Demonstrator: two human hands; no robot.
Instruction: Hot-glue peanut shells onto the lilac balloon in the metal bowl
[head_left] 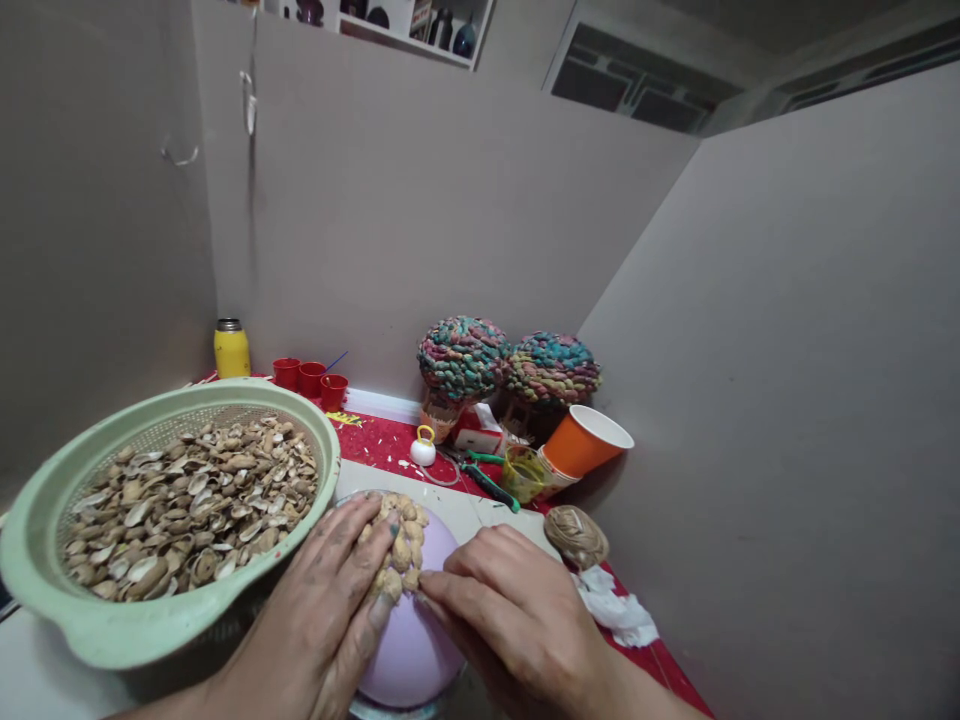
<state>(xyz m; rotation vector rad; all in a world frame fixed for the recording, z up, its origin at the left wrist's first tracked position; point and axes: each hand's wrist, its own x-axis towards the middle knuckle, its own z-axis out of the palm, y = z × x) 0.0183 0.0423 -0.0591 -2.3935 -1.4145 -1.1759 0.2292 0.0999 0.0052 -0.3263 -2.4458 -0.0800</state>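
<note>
A lilac balloon [412,655] sits in front of me, its lower edge resting in what looks like a clear dish [397,708]. Peanut shells [409,530] cover part of its top in a close-set patch. My left hand [334,580] lies along the patch's left side, fingers stretched out and pressing on the shells. At the patch's lower right, my right hand [510,600] has thumb and forefinger pinched at a peanut shell [411,580] against the balloon. Its other fingers are curled. To the left, a green colander [330,440] holds many loose shell halves [202,500].
Two balloon-shaped ornaments covered in coloured shells [463,358] stand at the back. Nearby are green-handled pliers [491,485], an orange paper cup [581,445], a twine ball [576,537] and crumpled tissue [619,608]. Red cups [311,380] and a yellow bottle [232,350] stand back left.
</note>
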